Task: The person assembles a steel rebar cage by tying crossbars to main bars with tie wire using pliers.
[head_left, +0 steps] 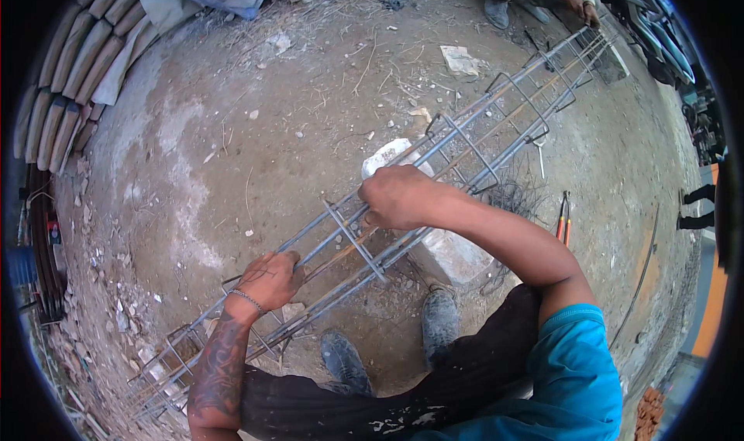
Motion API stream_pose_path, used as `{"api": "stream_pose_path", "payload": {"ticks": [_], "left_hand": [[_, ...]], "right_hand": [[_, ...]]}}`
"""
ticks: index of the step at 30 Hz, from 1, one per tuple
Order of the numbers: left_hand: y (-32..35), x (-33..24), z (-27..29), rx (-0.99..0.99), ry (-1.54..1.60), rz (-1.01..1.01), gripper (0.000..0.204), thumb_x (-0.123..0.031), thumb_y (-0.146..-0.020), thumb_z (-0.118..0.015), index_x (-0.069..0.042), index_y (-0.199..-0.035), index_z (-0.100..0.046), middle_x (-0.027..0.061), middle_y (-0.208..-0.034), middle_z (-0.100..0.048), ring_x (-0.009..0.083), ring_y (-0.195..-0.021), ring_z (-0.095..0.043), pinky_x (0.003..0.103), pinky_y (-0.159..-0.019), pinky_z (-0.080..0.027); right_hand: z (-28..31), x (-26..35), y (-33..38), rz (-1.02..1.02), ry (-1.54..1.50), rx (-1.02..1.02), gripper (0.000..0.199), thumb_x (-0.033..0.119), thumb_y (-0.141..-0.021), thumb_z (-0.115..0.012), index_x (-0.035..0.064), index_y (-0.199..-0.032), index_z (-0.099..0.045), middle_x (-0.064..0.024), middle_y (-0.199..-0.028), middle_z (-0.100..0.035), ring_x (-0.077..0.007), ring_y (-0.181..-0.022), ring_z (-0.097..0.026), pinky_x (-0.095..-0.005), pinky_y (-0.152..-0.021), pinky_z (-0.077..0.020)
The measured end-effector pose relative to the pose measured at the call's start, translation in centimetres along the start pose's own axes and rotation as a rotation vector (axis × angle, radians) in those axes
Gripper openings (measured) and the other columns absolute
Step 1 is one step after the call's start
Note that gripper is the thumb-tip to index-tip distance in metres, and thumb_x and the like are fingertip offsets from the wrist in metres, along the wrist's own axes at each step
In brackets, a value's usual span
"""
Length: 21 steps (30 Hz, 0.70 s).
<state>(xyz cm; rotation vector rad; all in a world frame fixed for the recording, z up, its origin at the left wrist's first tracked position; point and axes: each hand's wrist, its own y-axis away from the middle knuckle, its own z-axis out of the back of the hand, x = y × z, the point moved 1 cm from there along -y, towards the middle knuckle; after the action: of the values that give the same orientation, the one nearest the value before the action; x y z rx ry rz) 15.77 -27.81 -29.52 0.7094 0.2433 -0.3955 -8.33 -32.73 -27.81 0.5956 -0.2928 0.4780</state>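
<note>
A long rebar cage (457, 131) of straight bars and square stirrups slants from the lower left to the upper right in front of me. My left hand (270, 280) is closed around a far-side bar near the lower end. Closer to the middle, my right hand (399, 197) grips the same cage, its fingers curled down and partly hidden. Under the cage by my right hand lie a white stone (391, 156) and a pale block (456, 256). At the far end, a co-worker's hands (585, 8) touch the bars.
Orange-handled pincers (564, 222) lie on the ground at the right, near a tangle of thin wire (518, 201) and a small metal tool (540, 156). Stacked sacks (85, 49) line the upper left. My shoes (440, 321) stand just below the cage.
</note>
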Motion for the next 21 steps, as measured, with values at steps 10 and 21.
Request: {"api": "stream_pose_path", "payload": {"ticks": [10, 21], "left_hand": [[6.8, 5.5, 2.6, -0.773, 0.091, 0.193, 0.021, -0.020, -0.088, -0.052, -0.001, -0.092, -0.060, 0.0200, -0.093, -0.059, 0.0377, -0.092, -0.055, 0.045, -0.078, -0.043], [9.3, 10.3, -4.6, -0.153, 0.661, 0.492, 0.101, -0.076, -0.082, -0.006, 0.004, -0.117, -0.057, 0.0229, -0.116, -0.057, 0.0319, -0.104, -0.054, 0.041, -0.090, -0.040]], "right_hand": [[-0.7, 0.2, -1.2, 0.048, 0.160, -0.133, 0.019, 0.015, -0.072, -0.061, -0.0025, -0.079, -0.066, -0.0228, -0.085, -0.065, -0.0363, -0.083, -0.064, -0.0426, -0.073, -0.0521], [0.0, 1.0, -0.7, -0.030, 0.064, -0.143, 0.035, 0.028, -0.069, -0.076, -0.0043, -0.073, -0.064, -0.0258, -0.086, -0.063, -0.0391, -0.086, -0.062, -0.0449, -0.075, -0.0484]]}}
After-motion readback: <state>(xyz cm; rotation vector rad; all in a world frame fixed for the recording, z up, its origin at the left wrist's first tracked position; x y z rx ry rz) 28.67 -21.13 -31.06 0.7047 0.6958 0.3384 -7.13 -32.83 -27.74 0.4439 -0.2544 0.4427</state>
